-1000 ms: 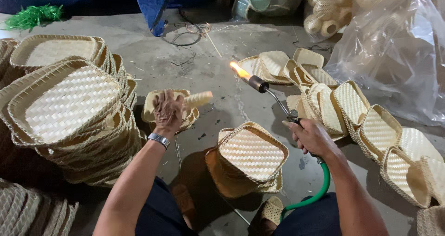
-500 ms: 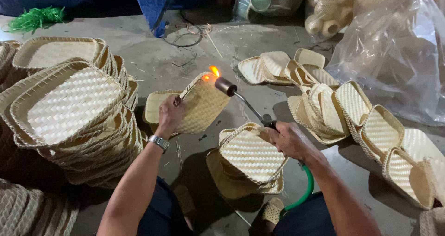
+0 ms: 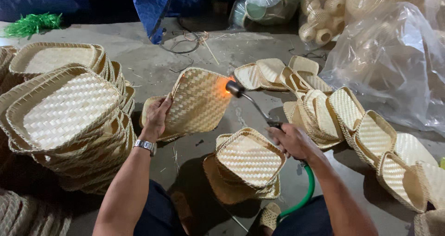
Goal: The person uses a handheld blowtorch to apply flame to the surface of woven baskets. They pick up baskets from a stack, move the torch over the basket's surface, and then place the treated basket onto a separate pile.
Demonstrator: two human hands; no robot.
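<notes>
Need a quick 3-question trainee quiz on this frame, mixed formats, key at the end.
1. True or false: the left hand holds a woven tray tilted up on edge.
2. What does the right hand grip? A) scissors B) gas torch with green hose C) brush
3. Where does the flame land?

Key:
1. True.
2. B.
3. On the woven face of the held tray, near its right edge, where it glows orange.

You have one gas torch [image 3: 252, 102], one green hose [image 3: 303, 196], one wristwatch [image 3: 145, 145], one green tuft [image 3: 32, 24], and woven trays [image 3: 69, 108] too many to count.
</notes>
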